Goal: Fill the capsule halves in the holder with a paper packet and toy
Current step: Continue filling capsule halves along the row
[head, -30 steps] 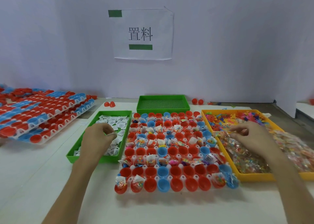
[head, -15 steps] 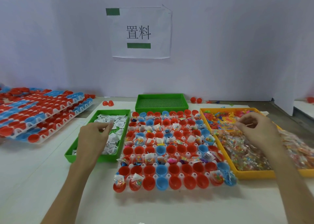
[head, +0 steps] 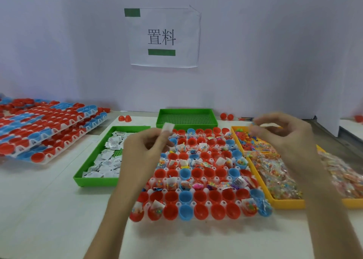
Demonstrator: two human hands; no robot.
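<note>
Head camera, looking down a white table (head: 39,209): a person's two bare forearms reach in from the near edge toward a white holder (head: 208,202) packed with red and blue capsule halves (head: 200,211). The nearest row is mostly bare cups, with small bags and slips showing in many of the rows beyond. Left hand (head: 143,150) hovers above the holder's left side, thumb and fingers pinching a white paper packet (head: 167,128) that stands up over the far left corner of the grid. Right hand (head: 284,137) hangs above the yellow tray (head: 288,203) of bagged toys (head: 275,176) just right of the holder, fingers curled and thumb near forefinger; motion blur makes it impossible to tell whether anything is pinched there. A green tray (head: 96,181) of more white packets sits just left of the holder, a second green tray (head: 186,119) behind it. Stacked holders (head: 49,129) of capsule halves lie well off to the left, loose red halves (head: 124,118) near the wall, where a paper sign (head: 163,38) hangs.
</note>
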